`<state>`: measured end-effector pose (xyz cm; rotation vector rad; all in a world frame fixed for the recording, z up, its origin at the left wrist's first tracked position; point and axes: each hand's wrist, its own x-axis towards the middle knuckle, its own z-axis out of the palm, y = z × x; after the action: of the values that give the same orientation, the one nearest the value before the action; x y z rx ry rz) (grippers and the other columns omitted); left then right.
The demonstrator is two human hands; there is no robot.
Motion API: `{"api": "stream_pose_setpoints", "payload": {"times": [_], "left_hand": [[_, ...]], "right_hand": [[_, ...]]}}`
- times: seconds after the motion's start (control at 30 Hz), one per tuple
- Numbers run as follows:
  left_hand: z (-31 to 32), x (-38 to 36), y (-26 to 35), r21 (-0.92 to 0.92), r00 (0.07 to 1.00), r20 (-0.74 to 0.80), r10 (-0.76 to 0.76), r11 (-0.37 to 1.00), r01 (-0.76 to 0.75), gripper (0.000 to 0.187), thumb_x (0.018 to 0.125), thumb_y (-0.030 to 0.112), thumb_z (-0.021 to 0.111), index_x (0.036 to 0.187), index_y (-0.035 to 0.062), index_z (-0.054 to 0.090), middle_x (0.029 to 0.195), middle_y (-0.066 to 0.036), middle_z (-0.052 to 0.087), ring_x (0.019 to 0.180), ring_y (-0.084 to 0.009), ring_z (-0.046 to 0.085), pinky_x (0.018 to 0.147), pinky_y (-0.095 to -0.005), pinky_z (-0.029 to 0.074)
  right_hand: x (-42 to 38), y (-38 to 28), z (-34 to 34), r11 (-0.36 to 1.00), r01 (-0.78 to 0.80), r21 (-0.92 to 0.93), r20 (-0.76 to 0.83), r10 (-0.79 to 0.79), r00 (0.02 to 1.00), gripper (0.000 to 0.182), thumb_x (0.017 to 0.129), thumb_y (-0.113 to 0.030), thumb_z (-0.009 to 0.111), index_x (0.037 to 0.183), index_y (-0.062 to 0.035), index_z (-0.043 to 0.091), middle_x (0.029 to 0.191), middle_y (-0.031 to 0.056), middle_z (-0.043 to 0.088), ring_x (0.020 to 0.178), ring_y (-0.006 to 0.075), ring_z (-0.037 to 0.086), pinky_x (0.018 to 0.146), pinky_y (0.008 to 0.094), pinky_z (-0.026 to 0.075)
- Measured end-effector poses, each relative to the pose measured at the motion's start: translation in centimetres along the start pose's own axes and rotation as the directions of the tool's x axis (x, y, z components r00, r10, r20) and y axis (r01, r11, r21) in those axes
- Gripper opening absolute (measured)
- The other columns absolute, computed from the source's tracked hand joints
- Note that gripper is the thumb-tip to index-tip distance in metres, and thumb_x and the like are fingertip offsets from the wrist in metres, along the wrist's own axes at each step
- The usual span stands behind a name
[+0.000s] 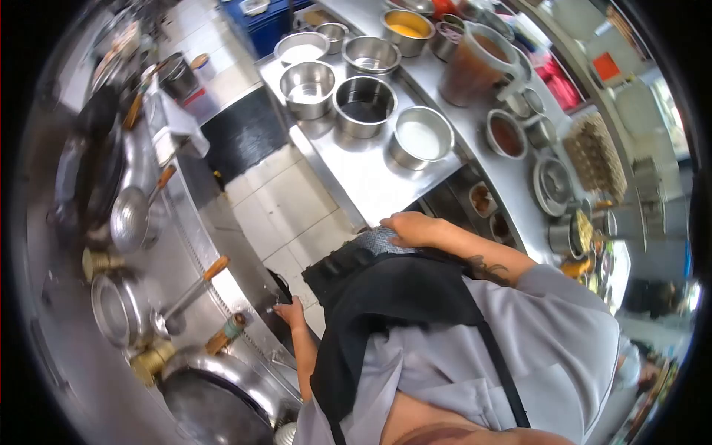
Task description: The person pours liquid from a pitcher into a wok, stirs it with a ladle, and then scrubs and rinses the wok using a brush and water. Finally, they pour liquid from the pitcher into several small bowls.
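Between stove and counter: right hand (411, 228) is resting open-palmed on grey cloth (374, 242); left hand (291, 311) is touching stove edge (245, 293), grip unclear; ladle (132, 216) is lying unused, cooking not underway.

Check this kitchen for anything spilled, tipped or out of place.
Nothing stands out. The steel bowls sit upright on the counter, and the ladles rest by the woks. The right hand presses a grey cloth; the left hand touches the stove edge.

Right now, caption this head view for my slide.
Left hand at the stove edge, right hand pressing a grey cloth beside steel bowls.
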<state>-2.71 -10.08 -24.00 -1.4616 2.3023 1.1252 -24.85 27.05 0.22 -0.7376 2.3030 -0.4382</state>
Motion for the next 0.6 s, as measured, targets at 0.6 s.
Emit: {"api": "stream_pose_setpoints", "payload": {"times": [0.6], "left_hand": [[4.0, 10.4, -0.4, 0.219, 0.998, -0.040, -0.038, 0.975, 0.046, 0.105, 0.072, 0.036, 0.072, 0.135, -0.0229, 0.011, 0.132, -0.042, 0.033, 0.121, -0.0508, 0.042, 0.106, -0.0502, 0.036]], "right_hand": [[-13.3, 6.2, 15.7, 0.711, -0.633, 0.307, 0.077, 0.644, 0.761, 0.043, 0.080, -0.030, 0.065, 0.112, -0.0015, 0.063, 0.105, 0.0214, 0.067, 0.103, 0.0372, 0.063, 0.089, 0.0453, 0.049]]}}
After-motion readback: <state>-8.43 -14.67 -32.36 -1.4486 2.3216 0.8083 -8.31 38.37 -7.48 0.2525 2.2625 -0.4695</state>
